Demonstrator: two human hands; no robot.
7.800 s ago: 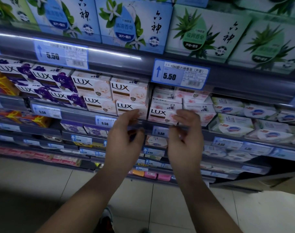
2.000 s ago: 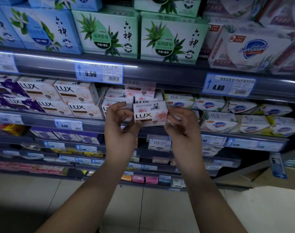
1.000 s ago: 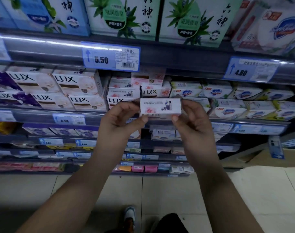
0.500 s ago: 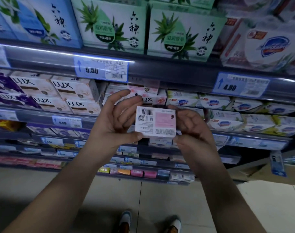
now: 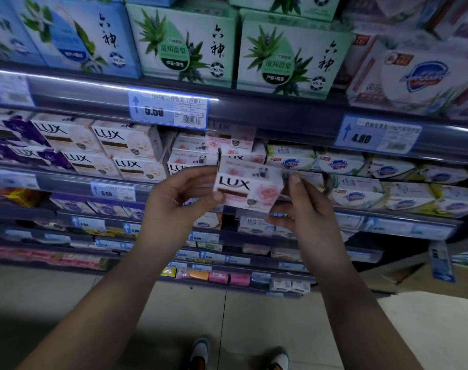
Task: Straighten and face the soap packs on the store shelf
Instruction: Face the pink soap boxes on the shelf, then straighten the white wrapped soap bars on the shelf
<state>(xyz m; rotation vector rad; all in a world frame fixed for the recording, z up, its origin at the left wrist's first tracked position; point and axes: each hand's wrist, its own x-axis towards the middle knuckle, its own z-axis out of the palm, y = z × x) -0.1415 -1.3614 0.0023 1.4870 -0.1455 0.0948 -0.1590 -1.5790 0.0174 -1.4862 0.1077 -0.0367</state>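
1. The pink LUX pack (image 5: 247,189) has been turned from barcode side to logo outward.
2. It is pinched at both ends by the left hand (image 5: 179,201) and right hand (image 5: 304,209), just before the shelf (image 5: 67,182).
3. Reshelving is expected.

Held pack: I see a pink LUX box (image 5: 250,189), logo facing me, slightly tilted, pinched between left hand (image 5: 179,201) and right hand (image 5: 304,209).
Shelf packs: pink LUX stack (image 5: 192,158) at its 10 o'clock, uneven.
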